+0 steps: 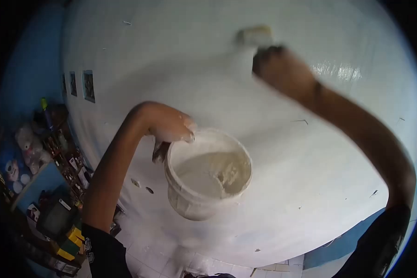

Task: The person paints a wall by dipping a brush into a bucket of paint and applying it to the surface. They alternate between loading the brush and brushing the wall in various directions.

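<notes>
My left hand [173, 125] grips the rim of a white plastic bucket [187, 199], fingers over its far left edge. Whitish paint [197, 178] lies inside the tilted bucket, with a thicker, lumpy patch toward the right. My right hand [280, 65] is raised high at the upper right, closed round a wide paintbrush [255, 35] that overlaps the white wall [185, 74]. Brush and hand are smeared by motion, and the handle is hidden in my fingers. A wet, shiny patch [338, 71] shows on the wall right of the brush.
Shelves [69, 162] with many small items stand at the left, near wrapped plush toys [30, 143]. Small openings [88, 85] pierce the wall at the left. Nails [301, 121] stick out of it. Below lies a tiled floor [146, 255].
</notes>
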